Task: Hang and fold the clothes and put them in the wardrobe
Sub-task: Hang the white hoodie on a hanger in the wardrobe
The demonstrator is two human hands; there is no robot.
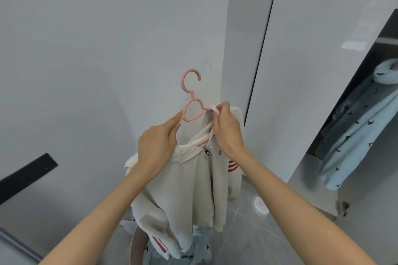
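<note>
A pink hanger (190, 90) with a heart-shaped loop is held up in front of the grey wall. A cream zip-up hooded jacket (189, 183) with red stripes hangs from it. My left hand (158, 146) grips the jacket's left shoulder over the hanger, its index finger pointing up along the hanger's loop. My right hand (227, 129) pinches the jacket's collar edge at the hanger's right side. The hanger's lower arms are mostly hidden inside the jacket.
The open wardrobe (385, 34) is at the right, with a light blue patterned garment (355, 133) hanging inside. A white wardrobe door (312, 49) stands between. A basket (137, 245) with more clothes sits on the tiled floor below.
</note>
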